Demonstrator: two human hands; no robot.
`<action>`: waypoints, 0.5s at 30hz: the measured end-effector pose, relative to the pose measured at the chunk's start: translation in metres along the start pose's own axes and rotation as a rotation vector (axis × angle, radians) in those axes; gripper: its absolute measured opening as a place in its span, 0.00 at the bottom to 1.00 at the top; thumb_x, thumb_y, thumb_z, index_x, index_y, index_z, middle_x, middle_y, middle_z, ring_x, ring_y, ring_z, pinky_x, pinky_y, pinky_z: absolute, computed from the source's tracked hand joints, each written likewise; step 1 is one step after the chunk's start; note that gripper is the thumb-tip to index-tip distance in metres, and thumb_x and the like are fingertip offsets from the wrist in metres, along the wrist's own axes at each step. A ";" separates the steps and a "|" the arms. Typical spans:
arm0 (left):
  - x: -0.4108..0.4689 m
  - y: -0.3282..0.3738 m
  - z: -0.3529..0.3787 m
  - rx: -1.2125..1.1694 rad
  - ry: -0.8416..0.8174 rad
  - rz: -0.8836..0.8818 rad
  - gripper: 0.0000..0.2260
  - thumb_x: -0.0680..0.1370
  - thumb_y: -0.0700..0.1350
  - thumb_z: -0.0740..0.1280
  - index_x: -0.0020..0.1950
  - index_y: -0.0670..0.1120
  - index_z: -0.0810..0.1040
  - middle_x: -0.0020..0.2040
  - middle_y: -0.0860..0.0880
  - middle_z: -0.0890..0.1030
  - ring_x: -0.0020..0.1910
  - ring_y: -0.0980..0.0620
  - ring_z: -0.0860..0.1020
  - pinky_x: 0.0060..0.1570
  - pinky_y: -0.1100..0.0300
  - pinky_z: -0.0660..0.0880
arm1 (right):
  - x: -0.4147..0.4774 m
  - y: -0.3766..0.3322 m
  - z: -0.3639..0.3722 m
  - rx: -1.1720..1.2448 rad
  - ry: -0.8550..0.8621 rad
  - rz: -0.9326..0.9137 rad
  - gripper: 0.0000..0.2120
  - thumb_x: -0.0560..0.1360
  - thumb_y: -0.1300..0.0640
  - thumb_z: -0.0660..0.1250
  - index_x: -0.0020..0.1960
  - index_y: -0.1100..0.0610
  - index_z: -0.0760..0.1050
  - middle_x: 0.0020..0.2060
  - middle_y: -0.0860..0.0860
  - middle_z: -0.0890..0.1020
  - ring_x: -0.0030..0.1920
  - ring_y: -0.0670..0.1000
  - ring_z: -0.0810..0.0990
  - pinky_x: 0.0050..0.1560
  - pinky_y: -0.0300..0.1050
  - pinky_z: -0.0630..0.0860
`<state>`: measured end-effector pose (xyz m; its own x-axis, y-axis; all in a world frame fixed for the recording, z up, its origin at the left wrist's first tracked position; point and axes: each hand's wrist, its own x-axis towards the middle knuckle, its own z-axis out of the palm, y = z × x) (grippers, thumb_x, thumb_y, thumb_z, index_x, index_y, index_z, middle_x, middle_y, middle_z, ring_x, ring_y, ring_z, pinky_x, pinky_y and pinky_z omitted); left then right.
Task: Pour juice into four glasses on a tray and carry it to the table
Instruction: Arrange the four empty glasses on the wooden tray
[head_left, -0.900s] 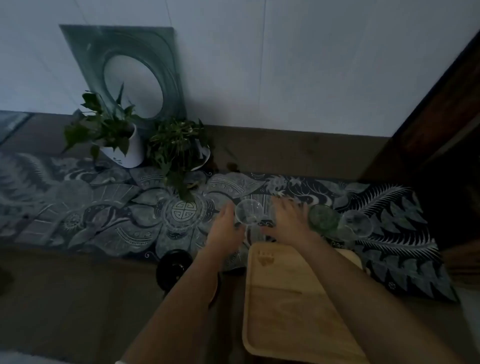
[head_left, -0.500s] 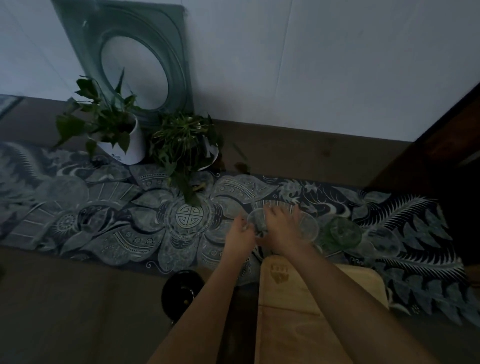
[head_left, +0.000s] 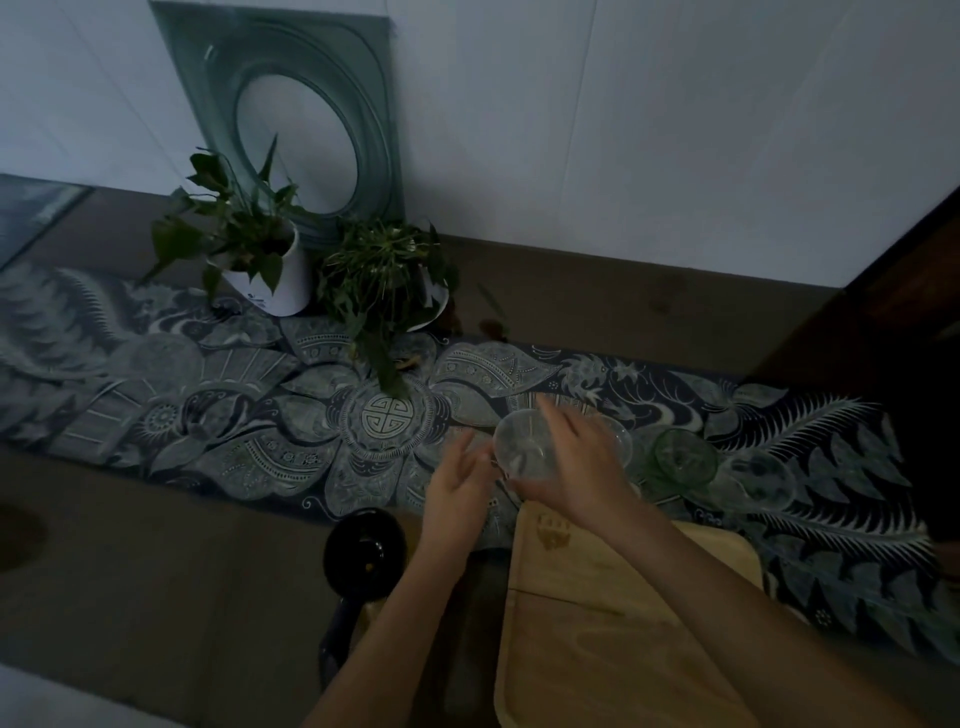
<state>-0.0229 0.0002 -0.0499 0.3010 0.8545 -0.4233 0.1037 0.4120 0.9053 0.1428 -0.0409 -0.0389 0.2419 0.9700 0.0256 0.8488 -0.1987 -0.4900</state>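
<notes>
My right hand (head_left: 579, 467) grips a clear glass (head_left: 522, 447) from its right side, just past the far edge of the wooden tray (head_left: 597, 603). The glass's mouth is tilted toward me. My left hand (head_left: 457, 486) is beside the glass on the left with its fingers apart, and holds nothing. Another clear glass (head_left: 621, 439) shows partly behind my right hand. A green glass (head_left: 683, 457) and a further clear glass (head_left: 763, 478) stand to the right on the patterned runner (head_left: 234, 415). The tray has nothing on it. A dark jug (head_left: 363, 553) stands left of the tray.
Two potted plants (head_left: 260, 260) (head_left: 384, 280) stand at the back of the counter, in front of a square frame with a round opening (head_left: 306, 130) that leans on the wall. Dark wooden furniture (head_left: 893, 322) rises at the right.
My right hand has closed on the clear glass and drawn it toward the tray's far edge. My left hand has stayed close on the glass's left side.
</notes>
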 end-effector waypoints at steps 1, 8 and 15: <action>-0.007 -0.003 0.001 -0.029 -0.018 -0.002 0.30 0.75 0.53 0.70 0.75 0.50 0.66 0.61 0.52 0.83 0.62 0.51 0.81 0.66 0.43 0.75 | -0.010 -0.001 -0.005 0.036 0.005 -0.008 0.53 0.64 0.28 0.67 0.78 0.60 0.63 0.66 0.57 0.76 0.65 0.58 0.74 0.68 0.61 0.69; -0.045 -0.041 0.018 -0.060 -0.054 -0.061 0.26 0.77 0.44 0.70 0.75 0.53 0.69 0.64 0.51 0.82 0.64 0.49 0.80 0.65 0.41 0.75 | -0.071 0.016 -0.009 0.110 -0.076 0.080 0.54 0.66 0.37 0.78 0.81 0.53 0.55 0.74 0.52 0.69 0.71 0.53 0.70 0.67 0.47 0.68; -0.058 -0.076 0.037 0.057 -0.079 -0.158 0.25 0.76 0.42 0.71 0.72 0.55 0.73 0.61 0.54 0.83 0.64 0.53 0.79 0.68 0.41 0.73 | -0.104 0.034 0.010 0.175 -0.207 0.290 0.56 0.65 0.40 0.80 0.82 0.50 0.50 0.77 0.52 0.62 0.74 0.52 0.67 0.65 0.42 0.69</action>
<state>-0.0135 -0.0923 -0.0925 0.3496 0.7524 -0.5582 0.2086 0.5183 0.8294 0.1416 -0.1475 -0.0663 0.3444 0.8886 -0.3030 0.6623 -0.4587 -0.5924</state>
